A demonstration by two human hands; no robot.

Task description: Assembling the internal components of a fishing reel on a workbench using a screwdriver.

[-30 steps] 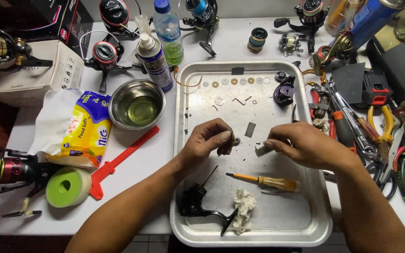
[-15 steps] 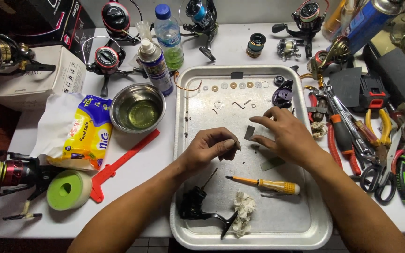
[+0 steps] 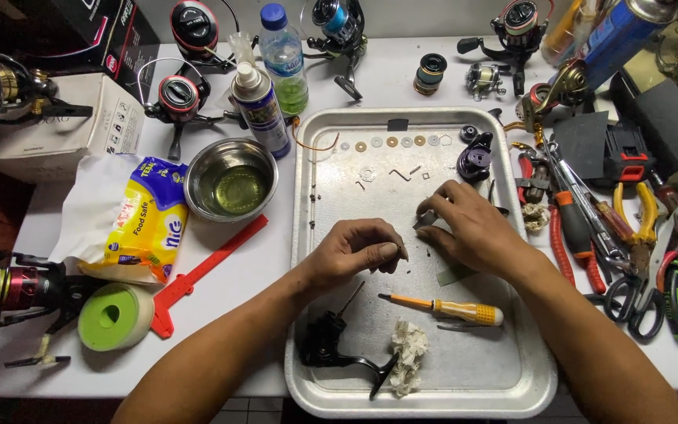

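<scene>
Both my hands work over a steel tray (image 3: 301, 235) on a white table. My left hand (image 3: 355, 253) is curled, thumb and forefinger pinched on a tiny dark part that is hard to make out. My right hand (image 3: 468, 228) lies just right of it, fingertips closed on a small grey metal plate (image 3: 424, 221). On the tray in front of my hands lie a yellow-handled screwdriver (image 3: 453, 309), a black reel body with its handle (image 3: 329, 351) and a crumpled tissue (image 3: 408, 347). A row of washers (image 3: 391, 143) and a dark round part (image 3: 474, 162) sit at the tray's far end.
Left of the tray stand a steel bowl of yellowish liquid (image 3: 232, 185), a spray can (image 3: 260, 111), a water bottle (image 3: 284, 59), a red caliper (image 3: 207, 271), a green tape roll (image 3: 115, 316) and a yellow packet (image 3: 144, 228). Pliers and scissors (image 3: 641, 235) crowd the right. Fishing reels line the far and left edges.
My right hand has moved from the tray's right middle up and left onto the small grey plate. My left hand has hardly shifted.
</scene>
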